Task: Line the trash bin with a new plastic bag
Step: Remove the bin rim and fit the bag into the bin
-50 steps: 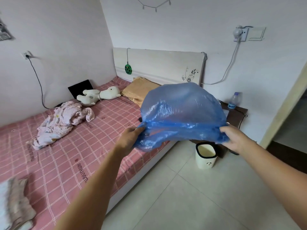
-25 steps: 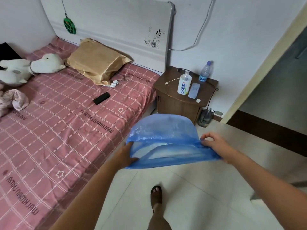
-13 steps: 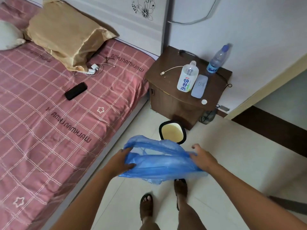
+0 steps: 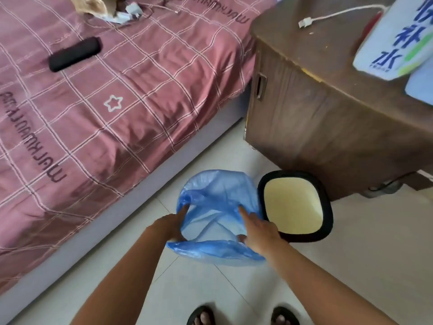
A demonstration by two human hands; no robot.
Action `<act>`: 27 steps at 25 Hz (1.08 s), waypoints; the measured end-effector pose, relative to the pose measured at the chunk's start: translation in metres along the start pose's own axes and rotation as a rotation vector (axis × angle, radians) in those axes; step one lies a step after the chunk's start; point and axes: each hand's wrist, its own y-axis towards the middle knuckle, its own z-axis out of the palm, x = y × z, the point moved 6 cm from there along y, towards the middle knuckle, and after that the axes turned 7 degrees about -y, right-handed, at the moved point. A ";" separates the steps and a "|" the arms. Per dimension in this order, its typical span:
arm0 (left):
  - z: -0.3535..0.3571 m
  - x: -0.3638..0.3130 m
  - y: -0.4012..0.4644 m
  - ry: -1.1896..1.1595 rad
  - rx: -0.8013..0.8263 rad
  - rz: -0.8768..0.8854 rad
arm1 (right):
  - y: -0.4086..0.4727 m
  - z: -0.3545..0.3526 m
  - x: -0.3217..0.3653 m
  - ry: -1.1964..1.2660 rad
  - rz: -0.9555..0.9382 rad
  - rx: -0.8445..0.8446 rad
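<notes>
A thin blue plastic bag (image 4: 218,202) hangs open between my hands, its mouth spread wide just left of the bin. My left hand (image 4: 169,225) grips the bag's left edge, fingers reaching inside. My right hand (image 4: 259,227) grips the right edge, also with fingers inside. The trash bin (image 4: 326,208) is cream with a black rim and stands on the floor by the nightstand, empty and unlined. The bag's right side overlaps the bin's left rim in the head view.
A brown wooden nightstand (image 4: 316,109) stands right behind the bin, with a white bottle (image 4: 396,41) and a cable on top. The bed with a pink checked sheet (image 4: 105,102) runs along the left. My sandalled feet (image 4: 241,315) stand on the tiled floor below.
I have come closer and bent down toward the bin. The bag has been lowered and its mouth pulled wide open beside the bin.
</notes>
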 end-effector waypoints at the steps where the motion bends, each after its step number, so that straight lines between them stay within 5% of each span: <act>1: 0.016 0.014 0.030 0.033 0.021 -0.019 | 0.029 0.019 0.006 -0.046 0.018 0.055; 5: 0.064 0.054 0.110 0.153 0.170 -0.067 | 0.108 0.055 0.058 0.045 -0.030 0.157; 11: 0.024 0.093 0.147 -0.028 -0.406 0.116 | 0.179 0.068 0.032 -0.229 0.006 -0.349; 16: 0.044 0.089 0.165 0.215 -0.366 -0.080 | 0.193 0.097 -0.007 -0.188 0.169 -0.405; 21: 0.029 0.040 0.120 0.287 -1.086 0.621 | 0.136 0.100 0.040 -0.229 -0.253 -1.009; 23: 0.051 0.032 0.121 0.381 -1.012 0.626 | 0.134 0.118 0.040 -0.294 -0.308 -0.890; 27: 0.075 0.056 0.173 0.368 -0.574 0.273 | 0.187 0.148 -0.003 -0.319 -0.078 -0.177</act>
